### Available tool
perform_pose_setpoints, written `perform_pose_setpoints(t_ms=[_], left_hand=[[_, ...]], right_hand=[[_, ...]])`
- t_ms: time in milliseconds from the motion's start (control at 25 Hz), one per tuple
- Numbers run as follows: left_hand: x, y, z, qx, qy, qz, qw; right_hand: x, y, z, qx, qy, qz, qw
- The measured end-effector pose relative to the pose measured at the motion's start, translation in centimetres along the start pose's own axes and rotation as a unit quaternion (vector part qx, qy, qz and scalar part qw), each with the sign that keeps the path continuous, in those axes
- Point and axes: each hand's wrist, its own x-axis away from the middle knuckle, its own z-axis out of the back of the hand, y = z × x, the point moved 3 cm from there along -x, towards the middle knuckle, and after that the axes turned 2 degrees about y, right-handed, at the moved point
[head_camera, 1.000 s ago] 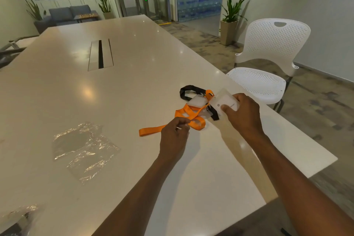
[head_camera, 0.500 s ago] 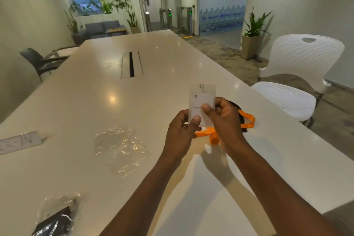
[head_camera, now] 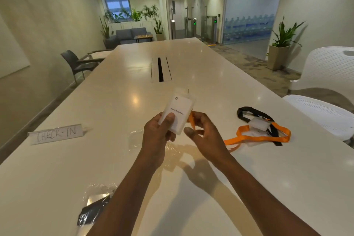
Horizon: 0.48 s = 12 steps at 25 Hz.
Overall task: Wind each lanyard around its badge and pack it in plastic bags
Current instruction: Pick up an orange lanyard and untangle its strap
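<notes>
My left hand grips a white name badge in a clear holder, lifted above the table and tilted right. Just right of it, my right hand pinches the badge's orange lanyard, whose strap trails to the table on the right. There a loose pile lies: another orange lanyard, a black lanyard and clear badge holders. An empty clear plastic bag lies flat under my hands. At lower left a filled plastic bag holds something black.
A folded paper sign reading CHECK-IN stands at the left on the white table. A cable slot runs along the table's middle. A white perforated chair stands at the right edge, a dark chair far left.
The badge went from the pile up in front of me and now rests in my left hand alone, tilted. My right hand let go of the badge and took hold of the orange strap.
</notes>
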Motion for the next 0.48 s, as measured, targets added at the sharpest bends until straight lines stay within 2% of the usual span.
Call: perform_pose_setpoints(t_ms=[160,280,360,480], left_hand=[[-0.3,-0.1,1.2,0.077,0.027,0.033,0.996],[-0.5,-0.6,1.8,0.119,0.059,0.052,0.990],[-0.7,-0.6,1.9,0.103,0.071,0.042,0.991],[-1.1,-0.4,1.8,0.009,0.085,0.002,0.996]], right_hand=[[-0.2,-0.4,-1.7,-0.006,0.062,0.015,0.998],[0.1,-0.9,-2.4,-0.047,0.051,0.032,0.997],[0.6,-1.1,-3.2,-0.056,0.017,0.029,0.998],[1.3,-1.4,-4.6,-0.007,-0.022,0.004,1.000]])
